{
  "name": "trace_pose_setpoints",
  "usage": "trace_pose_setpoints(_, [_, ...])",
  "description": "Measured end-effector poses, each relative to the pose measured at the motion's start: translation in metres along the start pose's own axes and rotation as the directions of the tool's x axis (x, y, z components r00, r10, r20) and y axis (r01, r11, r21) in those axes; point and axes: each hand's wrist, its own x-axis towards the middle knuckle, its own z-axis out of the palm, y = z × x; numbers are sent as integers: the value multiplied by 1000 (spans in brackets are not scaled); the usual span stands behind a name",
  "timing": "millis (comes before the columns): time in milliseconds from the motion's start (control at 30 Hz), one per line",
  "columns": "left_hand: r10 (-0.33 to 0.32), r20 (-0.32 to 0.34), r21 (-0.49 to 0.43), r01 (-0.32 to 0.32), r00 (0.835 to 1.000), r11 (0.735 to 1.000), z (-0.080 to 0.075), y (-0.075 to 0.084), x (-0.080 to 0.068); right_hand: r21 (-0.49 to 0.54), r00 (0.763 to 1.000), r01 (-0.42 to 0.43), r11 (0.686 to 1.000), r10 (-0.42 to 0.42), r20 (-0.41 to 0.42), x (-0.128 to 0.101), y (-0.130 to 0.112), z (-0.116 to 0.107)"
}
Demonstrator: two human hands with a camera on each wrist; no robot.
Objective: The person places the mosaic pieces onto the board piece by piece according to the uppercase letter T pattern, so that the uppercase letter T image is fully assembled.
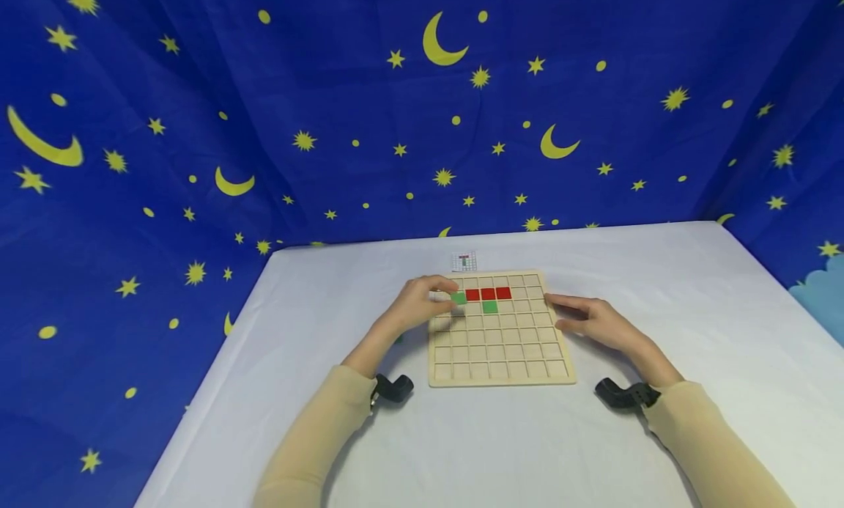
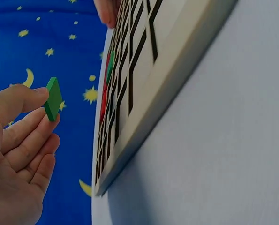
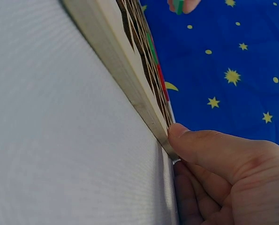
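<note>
Between the thumb and fingertips of my left hand (image 1: 418, 303) is a square green tile (image 2: 53, 99), pinched by its edges and tilted upright in the left wrist view. It is held over the upper left of a wooden grid board (image 1: 501, 383). A row of 3 red tiles (image 1: 488, 295) lies in the board's squares, with one green tile (image 1: 490, 307) just below the middle one. At the board's right edge, my right hand (image 3: 223, 173) holds the rim, its thumb against the edge and its other fingers bent below in the right wrist view.
Behind the board lies a small printed card (image 1: 464, 261) with a T-shaped pattern. Something small and green (image 1: 398, 339) shows beside my left wrist on the white-covered table (image 1: 514, 449). A blue curtain (image 1: 369, 105) with stars and moons hangs around the back and sides.
</note>
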Motion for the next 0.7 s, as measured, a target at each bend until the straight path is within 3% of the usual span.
trace_pose_setpoints(433, [82,52,-58,-79,995,995,26,13,11,4,1000,5,1000,-5,-7,1,4,0])
trace_pose_setpoints(700, [76,78,-60,-71,994,996,34,17,11,10,1000,8,1000,-8,-7,1,4,1])
